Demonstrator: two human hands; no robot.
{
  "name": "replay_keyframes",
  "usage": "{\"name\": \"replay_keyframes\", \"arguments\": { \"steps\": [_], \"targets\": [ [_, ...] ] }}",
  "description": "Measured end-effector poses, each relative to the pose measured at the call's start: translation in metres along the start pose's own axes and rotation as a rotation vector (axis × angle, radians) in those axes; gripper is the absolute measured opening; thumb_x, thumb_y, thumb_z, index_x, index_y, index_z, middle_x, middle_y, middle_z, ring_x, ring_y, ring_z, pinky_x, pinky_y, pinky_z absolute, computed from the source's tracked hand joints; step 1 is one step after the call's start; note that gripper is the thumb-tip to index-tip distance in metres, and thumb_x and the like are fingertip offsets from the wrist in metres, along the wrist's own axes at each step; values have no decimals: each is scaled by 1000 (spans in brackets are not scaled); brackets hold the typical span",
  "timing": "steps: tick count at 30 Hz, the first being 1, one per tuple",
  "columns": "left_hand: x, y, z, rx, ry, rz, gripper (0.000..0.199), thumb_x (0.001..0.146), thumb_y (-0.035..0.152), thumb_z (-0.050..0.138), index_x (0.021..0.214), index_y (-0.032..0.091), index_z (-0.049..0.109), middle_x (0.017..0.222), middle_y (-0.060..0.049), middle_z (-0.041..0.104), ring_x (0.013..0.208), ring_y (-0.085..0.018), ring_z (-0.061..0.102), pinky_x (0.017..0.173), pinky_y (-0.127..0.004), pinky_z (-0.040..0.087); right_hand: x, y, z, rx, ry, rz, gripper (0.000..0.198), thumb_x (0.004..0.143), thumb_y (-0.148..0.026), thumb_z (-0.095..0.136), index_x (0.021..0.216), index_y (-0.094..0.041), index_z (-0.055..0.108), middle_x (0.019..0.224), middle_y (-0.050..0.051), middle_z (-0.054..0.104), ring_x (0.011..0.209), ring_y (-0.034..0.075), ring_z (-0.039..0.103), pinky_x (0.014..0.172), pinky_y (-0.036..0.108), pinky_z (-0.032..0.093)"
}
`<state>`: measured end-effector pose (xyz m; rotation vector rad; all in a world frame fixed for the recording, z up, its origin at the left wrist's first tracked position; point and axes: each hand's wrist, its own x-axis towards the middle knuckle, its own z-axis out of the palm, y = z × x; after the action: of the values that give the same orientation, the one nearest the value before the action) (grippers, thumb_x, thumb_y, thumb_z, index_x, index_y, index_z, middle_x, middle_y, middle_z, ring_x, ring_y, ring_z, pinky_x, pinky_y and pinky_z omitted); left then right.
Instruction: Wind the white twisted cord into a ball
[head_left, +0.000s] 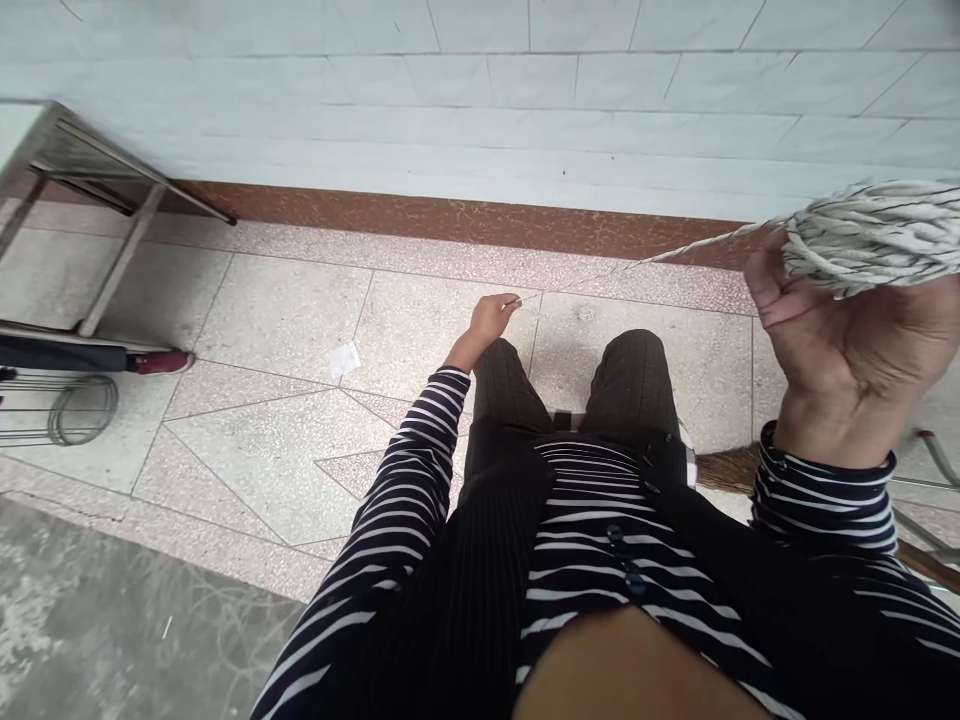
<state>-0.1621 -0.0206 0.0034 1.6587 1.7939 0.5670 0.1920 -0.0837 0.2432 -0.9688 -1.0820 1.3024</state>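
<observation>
At the upper right, my right hand (855,340) is raised with its palm up, fingers curled round a thick bundle of white cord (877,235) flecked with black. Most of those fingers are hidden behind the bundle. A single strand of the cord (690,246) runs from it down and left to my left hand (492,318). There, thumb and fingertips pinch the strand above my left knee. The strand looks stretched nearly straight between the two hands.
A metal-framed table (112,190) stands at the left, near another person's shoe (161,361) and a coil of wire (82,408). A scrap of white paper (345,360) lies on the tiled floor. Broom bristles (727,467) show beside my right arm. A white tiled wall (480,110) rises ahead.
</observation>
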Motion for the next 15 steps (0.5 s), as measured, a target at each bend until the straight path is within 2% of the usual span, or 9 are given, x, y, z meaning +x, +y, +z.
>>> {"name": "replay_keyframes", "arguments": {
  "steps": [3,5,7,8,10,12,15],
  "targets": [
    [5,6,8,39,-11,-24,25,105,25,60,101,15,83,116,-13,84,109,-26,75,103,-35,52,0,11,6,10,20,-43,36,65,-61,97,98,-56,84,151,-17,70,171,48,28,137,71,37],
    [2,17,22,-7,-54,18,22,103,22,65,111,15,84,127,-15,83,121,-27,75,111,-37,52,7,28,9,52,45,-70,50,56,-53,105,100,-45,83,145,-5,75,161,48,47,131,70,47],
    [-5,35,38,-130,-123,116,37,99,20,71,135,17,78,144,-15,77,135,-27,71,119,-39,51,16,48,14,114,45,-52,61,47,-45,110,99,-35,81,129,2,79,138,39,67,120,62,60],
    [-9,48,46,-201,-160,177,49,98,22,74,147,20,71,151,-15,73,140,-27,68,121,-40,50,20,58,17,136,41,-33,64,44,-41,111,99,-31,80,121,3,79,124,34,72,112,57,65],
    [-16,76,58,-322,-202,298,67,98,30,78,162,25,58,159,-14,67,147,-28,64,123,-43,49,28,74,23,152,14,6,65,43,-36,112,97,-26,77,107,2,76,100,23,73,93,43,71],
    [-20,106,64,-394,-178,377,66,100,38,78,162,25,57,161,-15,66,149,-29,62,124,-45,48,33,87,26,135,-23,28,61,46,-33,110,94,-25,74,98,0,73,87,17,68,78,31,68],
    [-27,137,64,-437,-161,384,38,110,43,62,134,18,75,135,-14,80,128,-27,73,117,-43,53,35,99,23,60,-28,2,57,52,-28,106,96,-25,69,96,-1,69,87,16,67,75,28,64]
  ]
}}
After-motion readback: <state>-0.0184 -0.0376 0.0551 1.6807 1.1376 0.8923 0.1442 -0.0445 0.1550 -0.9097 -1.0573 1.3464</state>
